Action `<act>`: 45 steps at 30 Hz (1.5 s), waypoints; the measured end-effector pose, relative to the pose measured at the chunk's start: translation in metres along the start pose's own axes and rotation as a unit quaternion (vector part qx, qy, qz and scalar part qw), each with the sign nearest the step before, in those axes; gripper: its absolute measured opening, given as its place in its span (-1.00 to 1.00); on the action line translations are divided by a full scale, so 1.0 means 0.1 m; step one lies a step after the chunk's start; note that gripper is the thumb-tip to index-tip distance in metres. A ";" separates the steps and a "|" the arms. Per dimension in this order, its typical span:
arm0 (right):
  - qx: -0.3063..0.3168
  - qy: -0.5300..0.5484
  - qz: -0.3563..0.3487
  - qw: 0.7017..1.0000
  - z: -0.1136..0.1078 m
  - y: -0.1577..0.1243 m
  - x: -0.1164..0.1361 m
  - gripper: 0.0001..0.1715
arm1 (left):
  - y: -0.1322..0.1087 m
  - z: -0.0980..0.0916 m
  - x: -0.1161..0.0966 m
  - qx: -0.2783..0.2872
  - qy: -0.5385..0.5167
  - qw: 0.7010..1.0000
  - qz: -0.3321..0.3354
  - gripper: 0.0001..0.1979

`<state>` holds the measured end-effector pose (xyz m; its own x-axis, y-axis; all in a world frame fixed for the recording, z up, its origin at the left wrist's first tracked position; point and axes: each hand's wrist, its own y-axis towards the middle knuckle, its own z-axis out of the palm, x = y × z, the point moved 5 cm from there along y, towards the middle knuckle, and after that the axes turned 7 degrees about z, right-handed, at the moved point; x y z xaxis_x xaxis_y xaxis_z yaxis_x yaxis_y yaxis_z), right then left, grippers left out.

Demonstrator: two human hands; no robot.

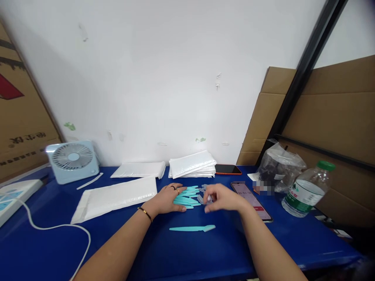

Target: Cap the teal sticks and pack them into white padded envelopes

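Turquoise eyebrow razors [187,199] lie in a loose pile on the blue table. My left hand [170,198] rests over their left ends, fingers stretched out and thumb apart. Small clear plastic caps [202,188] are gathered at the right end of the pile. There my right hand [221,198] has its fingers curled in a pinch on what looks like one clear cap [209,199], partly hidden by the fingers. Nearer to me a single eyebrow razor [189,228] lies crosswise, with a whitish cover over its right end.
Behind the pile are stacked white padded envelopes [191,164], with another envelope [117,197] on the left. A running phone timer [252,201], a water bottle [307,191] and a bagged cup [278,168] stand right. A small fan [73,160] and white cable [58,225] are left.
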<state>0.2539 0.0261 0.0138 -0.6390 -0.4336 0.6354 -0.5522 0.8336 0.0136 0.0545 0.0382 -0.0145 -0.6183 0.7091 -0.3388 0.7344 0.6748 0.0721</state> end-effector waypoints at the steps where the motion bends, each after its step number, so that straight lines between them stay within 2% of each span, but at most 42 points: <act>1: 0.066 -0.014 -0.014 0.998 0.09 -0.04 0.05 -0.60 | 0.00 -0.02 -0.01 -0.012 0.000 1.000 -0.004 -0.25; 3: 0.140 -0.053 -0.026 0.988 0.21 -0.10 0.11 -0.61 | 0.00 -0.05 -0.05 -0.027 0.003 1.000 -0.012 -0.37; 6: 0.142 -0.085 -0.032 0.986 0.27 -0.11 0.14 -0.79 | -0.01 -0.16 -0.14 -0.055 -0.003 0.998 -0.011 -0.45; 8: 0.120 -0.076 -0.020 0.990 0.26 -0.09 0.14 -0.86 | -0.04 -0.26 -0.23 -0.095 -0.028 0.995 -0.002 -0.54; 10: 0.071 -0.054 0.001 0.996 0.20 -0.05 0.15 -0.90 | -0.05 -0.33 -0.33 -0.113 -0.062 0.992 0.011 -0.59; 12: 0.009 -0.025 0.012 1.000 0.13 -0.02 0.16 -0.92 | -0.05 -0.31 -0.42 -0.080 -0.068 0.994 0.030 -0.59; 14: -0.036 0.002 0.008 0.999 0.06 -0.01 0.16 -0.90 | -0.04 -0.25 -0.45 -0.033 -0.026 0.999 0.031 -0.60; 17: -0.064 0.025 0.021 0.997 -0.02 0.01 0.05 -0.88 | -0.02 -0.20 -0.37 -0.017 0.035 0.999 -0.001 -0.56; 21: -0.132 -0.009 0.078 0.988 -0.19 0.01 -0.18 -0.86 | -0.02 -0.23 -0.23 -0.050 0.028 0.998 -0.021 -0.53; 24: -0.163 -0.048 0.067 0.983 -0.24 0.01 -0.20 -0.82 | -0.02 -0.26 -0.19 -0.072 0.018 0.997 -0.021 -0.50; 27: -0.143 -0.065 0.027 0.987 -0.13 0.06 -0.13 -0.82 | -0.02 -0.28 -0.20 -0.086 0.015 0.996 -0.017 -0.52; 30: -0.116 -0.079 0.035 0.990 0.03 0.13 -0.12 -0.81 | -0.01 -0.29 -0.22 -0.086 0.021 0.996 -0.018 -0.58; 33: -0.112 -0.080 0.044 0.989 0.11 0.19 -0.17 -0.91 | -0.02 -0.29 -0.21 -0.089 0.027 0.995 -0.027 -0.64; 36: -0.132 -0.037 0.067 0.988 0.07 0.21 -0.24 -0.91 | -0.02 -0.29 -0.18 -0.093 0.019 0.995 -0.039 -0.65; 40: -0.207 0.087 0.111 0.968 -0.12 0.16 -0.36 -0.72 | -0.02 -0.29 -0.15 -0.101 -0.014 0.993 -0.057 -0.61; 45: -0.219 0.288 0.088 0.928 -0.21 0.10 -0.32 -0.64 | -0.01 -0.30 -0.19 -0.117 -0.103 0.987 -0.042 -0.58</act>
<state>0.2802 0.0561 0.0098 -0.2370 -0.1284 0.9630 -0.1154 0.9879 0.1033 0.0569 0.0299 0.0202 -0.5863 0.6091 -0.5341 0.5844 0.7746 0.2418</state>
